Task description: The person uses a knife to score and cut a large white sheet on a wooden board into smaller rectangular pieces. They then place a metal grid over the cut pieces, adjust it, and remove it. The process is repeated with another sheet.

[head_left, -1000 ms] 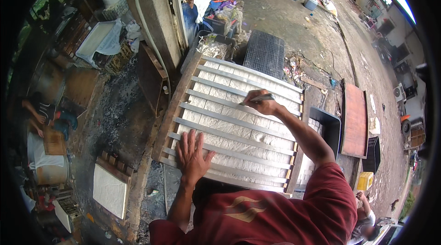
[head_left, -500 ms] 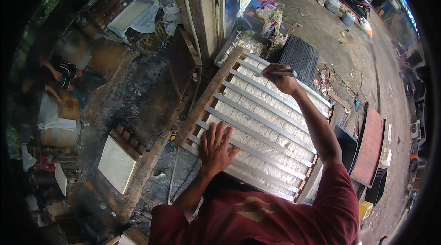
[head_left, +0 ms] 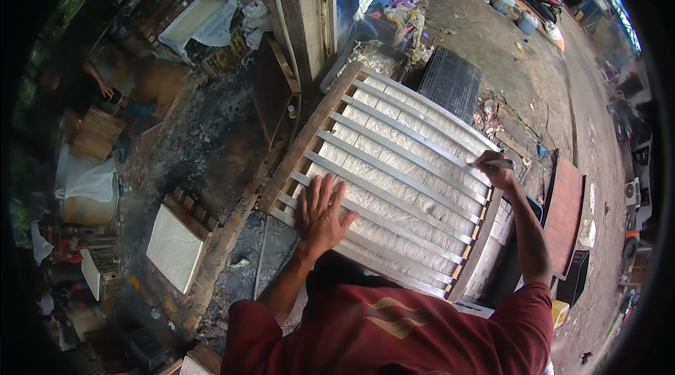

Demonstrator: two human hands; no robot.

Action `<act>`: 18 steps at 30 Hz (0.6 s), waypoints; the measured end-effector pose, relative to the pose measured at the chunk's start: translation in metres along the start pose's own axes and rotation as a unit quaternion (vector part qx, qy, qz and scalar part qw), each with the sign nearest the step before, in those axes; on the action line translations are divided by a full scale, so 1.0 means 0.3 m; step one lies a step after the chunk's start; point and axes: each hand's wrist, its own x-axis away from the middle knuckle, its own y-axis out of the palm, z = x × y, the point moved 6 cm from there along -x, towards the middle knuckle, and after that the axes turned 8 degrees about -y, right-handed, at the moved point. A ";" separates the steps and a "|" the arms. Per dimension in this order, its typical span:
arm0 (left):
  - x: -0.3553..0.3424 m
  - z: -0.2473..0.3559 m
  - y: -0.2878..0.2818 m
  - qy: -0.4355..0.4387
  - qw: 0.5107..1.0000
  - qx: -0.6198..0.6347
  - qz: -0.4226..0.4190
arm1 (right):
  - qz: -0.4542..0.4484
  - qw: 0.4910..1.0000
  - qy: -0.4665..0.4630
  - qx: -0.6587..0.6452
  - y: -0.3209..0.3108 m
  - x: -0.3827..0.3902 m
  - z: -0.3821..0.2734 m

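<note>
In front of me lies a wide white slab (head_left: 394,152) with a wrinkled surface and thin lines scored across it; it looks like tofu. Over it runs a slatted frame of parallel metal strips (head_left: 380,177) between two wooden end bars (head_left: 313,139). My left hand (head_left: 321,215) rests flat on the strips near the left bar, fingers spread. At the frame's far right corner, my right hand (head_left: 498,172) is closed around a small knife (head_left: 500,163), its metallic handle pointing right. The blade tip sits by a strip near the right end, partly hidden by the fingers.
A concrete pillar (head_left: 301,16) rises beyond the frame. A black crate (head_left: 450,83) lies past its far edge, and a reddish board (head_left: 564,199) leans at right. Another white slab (head_left: 174,248) stands at lower left. A co-worker's arm (head_left: 100,80) shows far left.
My right hand has moved with the knife along the strips, from the far left part to the right end. The left hand stays flat on the frame.
</note>
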 end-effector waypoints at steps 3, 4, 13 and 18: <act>0.002 0.000 -0.001 -0.003 1.000 -0.001 -0.001 | -0.027 0.991 0.130 0.001 -0.078 0.162 0.103; 0.002 0.001 -0.002 -0.004 1.000 0.000 -0.003 | -0.072 0.979 0.187 -0.031 -0.084 0.167 0.118; -0.011 -0.006 -0.016 0.001 1.000 0.003 -0.020 | 0.071 0.989 -0.036 -0.127 0.285 -1.037 -0.233; -0.030 -0.023 -0.040 0.015 1.000 0.013 -0.015 | 0.024 0.994 -0.078 -0.074 0.353 -1.074 -0.179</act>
